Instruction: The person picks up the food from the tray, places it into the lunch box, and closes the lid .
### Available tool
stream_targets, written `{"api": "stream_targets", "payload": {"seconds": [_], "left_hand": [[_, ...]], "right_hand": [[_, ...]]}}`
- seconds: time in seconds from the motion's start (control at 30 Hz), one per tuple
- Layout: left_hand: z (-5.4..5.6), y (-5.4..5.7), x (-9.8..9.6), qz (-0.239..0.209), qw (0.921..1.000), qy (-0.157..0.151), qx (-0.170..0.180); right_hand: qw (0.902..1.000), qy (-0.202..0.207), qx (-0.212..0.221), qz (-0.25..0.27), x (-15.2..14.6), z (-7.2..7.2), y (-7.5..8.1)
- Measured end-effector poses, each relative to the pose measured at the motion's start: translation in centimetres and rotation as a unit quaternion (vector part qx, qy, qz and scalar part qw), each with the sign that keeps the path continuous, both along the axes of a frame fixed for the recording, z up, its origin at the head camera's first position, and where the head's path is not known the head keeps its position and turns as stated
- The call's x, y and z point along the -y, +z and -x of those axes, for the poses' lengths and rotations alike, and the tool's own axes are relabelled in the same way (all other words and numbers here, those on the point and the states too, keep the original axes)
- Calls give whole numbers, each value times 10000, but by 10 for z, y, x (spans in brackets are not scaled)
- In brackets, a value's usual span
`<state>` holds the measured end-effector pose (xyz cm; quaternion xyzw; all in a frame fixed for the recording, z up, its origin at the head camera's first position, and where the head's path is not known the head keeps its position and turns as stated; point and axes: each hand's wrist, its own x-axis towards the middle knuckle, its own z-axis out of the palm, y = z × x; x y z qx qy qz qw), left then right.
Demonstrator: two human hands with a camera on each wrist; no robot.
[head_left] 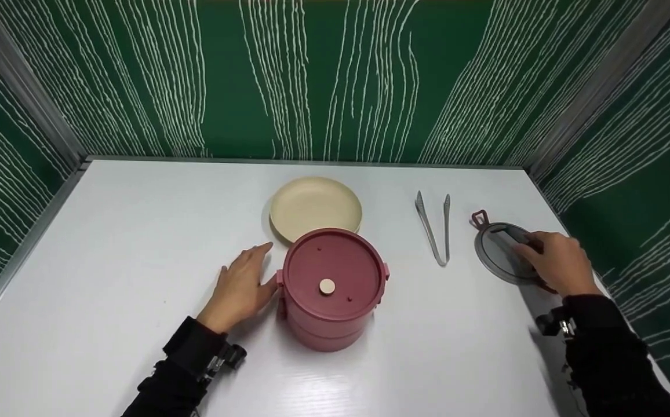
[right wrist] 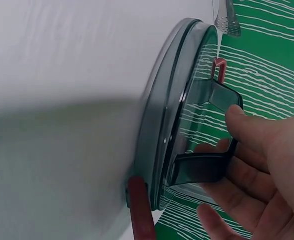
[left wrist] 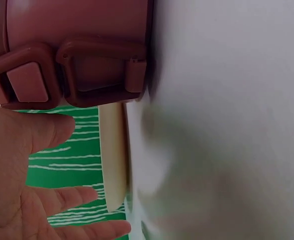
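A dark red lidded canister (head_left: 329, 330) stands upright, with a pale round knob (head_left: 327, 286) on its top and clasps (left wrist: 102, 47) on its side. My left hand (head_left: 239, 289) is beside it, fingers spread, the thumb close to the clasps; whether it touches them I cannot tell. At the right, a grey see-through lid (head_left: 491, 255) with red clips (right wrist: 141, 210) lies on the table. My right hand (head_left: 561, 263) grips its raised handle (right wrist: 199, 167), thumb on one side and fingers curled behind. Part of the lid is hidden under that hand.
A beige plate (head_left: 316, 202) lies just behind the canister, its front edge partly covered by it. Metal tongs (head_left: 446, 231) lie spread between the plate and the lid. Green walls (head_left: 358, 87) with white lines border the white table (head_left: 138, 243).
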<state>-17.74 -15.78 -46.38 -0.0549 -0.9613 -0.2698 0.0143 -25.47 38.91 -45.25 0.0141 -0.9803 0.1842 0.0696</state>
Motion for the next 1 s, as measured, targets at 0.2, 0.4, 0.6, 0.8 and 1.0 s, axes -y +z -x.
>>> {"api": "stream_targets", "payload": {"seconds": [0.2, 0.4, 0.6, 0.8, 1.0], "left_hand": [[-1, 3, 1, -340, 9994, -65, 51], [-1, 6, 2, -538, 9984, -119, -151], [-3, 14, 1, -542, 9982, -108, -224], [-4, 21, 0, -614, 9970, -60, -461], [-6, 28, 0, -807, 9936, -137, -784]], "right_hand": [[9998, 62, -158, -73, 3, -3, 2], [9990, 145, -383, -200, 7, -5, 8], [9984, 203, -527, -78, 18, -10, 18], [9963, 384, -764, 0, 32, -15, 33], [9953, 423, -859, 146, 44, -21, 48]]}}
